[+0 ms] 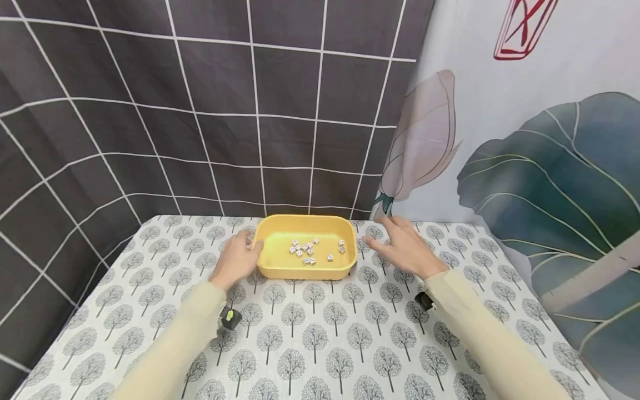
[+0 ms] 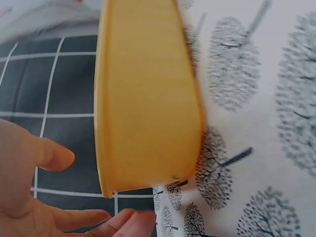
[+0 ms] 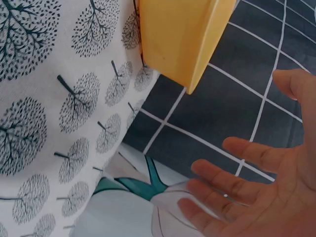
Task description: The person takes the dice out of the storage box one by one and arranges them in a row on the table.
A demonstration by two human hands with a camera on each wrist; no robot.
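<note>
A yellow plastic basin (image 1: pixel 300 273) stands on the table with several small white dice (image 1: pixel 308 248) scattered over its floor. At its left end is my left hand (image 1: pixel 236 259), with the thumb close by the rim in the head view. The left wrist view shows the thumb (image 2: pixel 57 155) apart from the basin's wall (image 2: pixel 148 98) and the other fingers loosely bent below it. My right hand (image 1: pixel 406 247) hovers off the basin's right end, fingers spread and holding nothing. In the right wrist view a gap separates these fingers (image 3: pixel 222 173) from the basin's corner (image 3: pixel 182 54).
A white cloth with a tree print (image 1: pixel 315 339) covers the table. Behind it hangs a dark curtain with a white grid (image 1: pixel 210 139). To the right is a pale curtain with a lotus pattern (image 1: pixel 480 100). Each wrist carries a small black device (image 1: pixel 230 318).
</note>
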